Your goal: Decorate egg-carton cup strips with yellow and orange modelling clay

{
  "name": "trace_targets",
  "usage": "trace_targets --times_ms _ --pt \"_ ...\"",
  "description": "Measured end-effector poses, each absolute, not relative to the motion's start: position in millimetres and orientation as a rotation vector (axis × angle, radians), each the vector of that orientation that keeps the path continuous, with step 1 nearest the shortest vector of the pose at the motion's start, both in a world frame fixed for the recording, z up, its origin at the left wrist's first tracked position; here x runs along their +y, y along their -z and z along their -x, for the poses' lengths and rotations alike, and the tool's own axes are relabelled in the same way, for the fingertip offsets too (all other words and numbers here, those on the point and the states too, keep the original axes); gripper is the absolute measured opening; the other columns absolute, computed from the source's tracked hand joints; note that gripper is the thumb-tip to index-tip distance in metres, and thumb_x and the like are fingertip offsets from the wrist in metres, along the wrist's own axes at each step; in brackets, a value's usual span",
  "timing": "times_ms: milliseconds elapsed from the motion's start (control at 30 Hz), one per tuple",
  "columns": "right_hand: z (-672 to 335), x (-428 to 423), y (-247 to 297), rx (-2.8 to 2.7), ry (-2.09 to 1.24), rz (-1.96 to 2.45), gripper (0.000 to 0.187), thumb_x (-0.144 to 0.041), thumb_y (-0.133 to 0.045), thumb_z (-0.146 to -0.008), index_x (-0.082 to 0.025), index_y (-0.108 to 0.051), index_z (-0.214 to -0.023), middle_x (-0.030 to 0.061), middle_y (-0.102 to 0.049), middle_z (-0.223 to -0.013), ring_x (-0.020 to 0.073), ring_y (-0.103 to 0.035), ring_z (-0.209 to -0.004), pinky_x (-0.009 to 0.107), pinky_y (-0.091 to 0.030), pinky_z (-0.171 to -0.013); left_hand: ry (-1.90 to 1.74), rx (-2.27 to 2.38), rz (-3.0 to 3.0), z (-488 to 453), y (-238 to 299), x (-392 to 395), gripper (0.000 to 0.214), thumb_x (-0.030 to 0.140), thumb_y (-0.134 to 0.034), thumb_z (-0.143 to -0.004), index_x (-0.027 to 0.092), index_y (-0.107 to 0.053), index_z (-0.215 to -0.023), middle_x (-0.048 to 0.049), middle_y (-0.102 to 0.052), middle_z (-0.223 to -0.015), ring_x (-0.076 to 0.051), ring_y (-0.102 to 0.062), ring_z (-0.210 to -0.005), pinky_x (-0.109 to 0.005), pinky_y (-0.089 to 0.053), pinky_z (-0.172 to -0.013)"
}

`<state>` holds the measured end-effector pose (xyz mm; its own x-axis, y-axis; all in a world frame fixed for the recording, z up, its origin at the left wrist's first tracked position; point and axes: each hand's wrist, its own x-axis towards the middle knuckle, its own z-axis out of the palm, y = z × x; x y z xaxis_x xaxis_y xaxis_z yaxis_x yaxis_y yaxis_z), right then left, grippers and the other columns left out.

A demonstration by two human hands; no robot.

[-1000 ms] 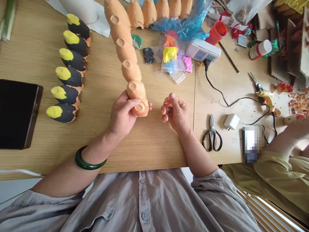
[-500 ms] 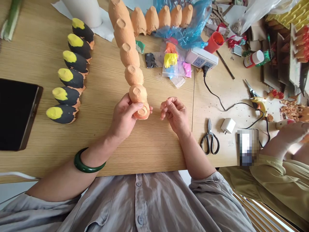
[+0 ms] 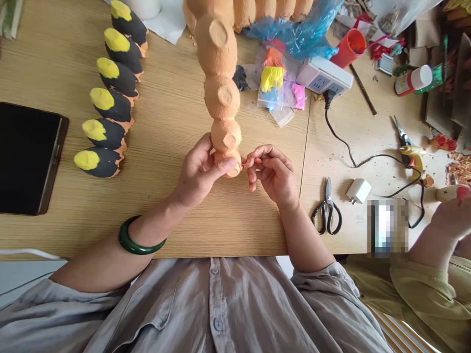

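Observation:
My left hand is wrapped round the near end of a long orange strip of egg-carton cones, which is tilted up toward the camera. My right hand is curled, its fingertips pinched against the lowest cone beside my left thumb; something small and orange may be between the fingers, too small to name. A green bangle sits on my left wrist. To the left lies a row of black cones with yellow tips on the wooden table.
A dark tablet lies far left. Scissors, a white charger, a power strip, clay bags, a red cup and a glue gun lie right. Another person's hand works at the right edge.
The orange cone strip has been tilted upward toward the camera. My right hand moved left and now touches the strip's lowest cone.

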<state>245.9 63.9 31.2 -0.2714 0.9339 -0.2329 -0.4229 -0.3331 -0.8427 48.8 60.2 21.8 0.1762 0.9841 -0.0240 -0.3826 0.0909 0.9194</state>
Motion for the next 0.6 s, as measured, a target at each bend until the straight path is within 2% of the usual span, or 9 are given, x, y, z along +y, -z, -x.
trace_targets --times_ms 100,233,300,400,467,600 --pt "-245.2 63.0 -34.8 -0.803 -1.738 0.950 0.019 -0.032 -0.079 -0.084 -0.021 -0.074 -0.099 0.0006 -0.074 -0.092 0.0127 -0.066 -0.068 0.022 -0.059 -0.046 -1.191 0.841 -0.981 -47.2 -25.6 59.5 0.034 0.039 -0.096 -0.092 0.024 -0.072 -0.111 -0.0024 -0.079 -0.099 -0.022 -0.079 -0.094 -0.033 -0.064 -0.082" --pt "-244.5 62.2 -37.9 -0.813 -1.663 1.059 0.038 -0.052 -0.094 -0.088 -0.025 -0.075 -0.106 -0.0061 -0.056 -0.079 0.0094 -0.048 -0.061 0.021 -0.053 -0.047 -1.159 0.801 -1.029 -46.0 -28.5 57.6 0.032 0.037 -0.094 -0.094 0.024 -0.074 -0.116 -0.0037 -0.078 -0.104 -0.022 -0.079 -0.091 -0.034 -0.065 -0.080" --pt "-243.4 61.3 -38.8 -0.842 -1.655 1.071 0.045 -0.056 -0.101 -0.085 -0.025 -0.076 -0.107 -0.0067 -0.055 -0.079 0.0086 -0.045 -0.059 0.021 -0.050 -0.047 -1.132 0.779 -1.055 -45.8 -29.6 57.0 0.034 0.036 -0.094 -0.094 0.027 -0.075 -0.121 -0.0042 -0.077 -0.110 -0.023 -0.080 -0.094 -0.035 -0.068 -0.081" --pt "-241.8 60.0 -40.1 -0.884 -1.709 1.035 0.051 -0.067 -0.097 -0.089 -0.024 -0.070 -0.087 -0.0060 -0.050 -0.072 0.0097 -0.047 -0.059 0.022 -0.045 -0.046 -1.022 0.765 -1.096 -44.8 -32.0 57.8 0.050 0.031 -0.095 -0.089 0.032 -0.075 -0.135 -0.0059 -0.077 -0.124 -0.027 -0.081 -0.107 -0.038 -0.072 -0.091" --pt "-241.6 60.0 -40.6 -0.907 -1.743 1.037 0.061 -0.077 -0.092 -0.089 -0.025 -0.063 -0.076 -0.0069 -0.042 -0.065 0.0105 -0.045 -0.057 0.024 -0.041 -0.046 -0.907 0.733 -1.091 -43.7 -34.2 59.9 0.060 0.026 -0.096 -0.084 0.029 -0.075 -0.140 -0.0078 -0.078 -0.128 -0.030 -0.081 -0.113 -0.041 -0.072 -0.097" --pt "-244.7 62.8 -39.6 -0.908 -1.786 1.063 0.070 -0.081 -0.098 -0.077 -0.026 -0.056 -0.069 -0.0084 -0.037 -0.062 0.0095 -0.039 -0.054 0.026 -0.041 -0.048 -0.797 0.647 -1.008 -41.8 -37.5 65.1 0.058 0.025 -0.102 -0.080 0.022 -0.077 -0.132 -0.0086 -0.082 -0.116 -0.030 -0.083 -0.105 -0.037 -0.070 -0.088"
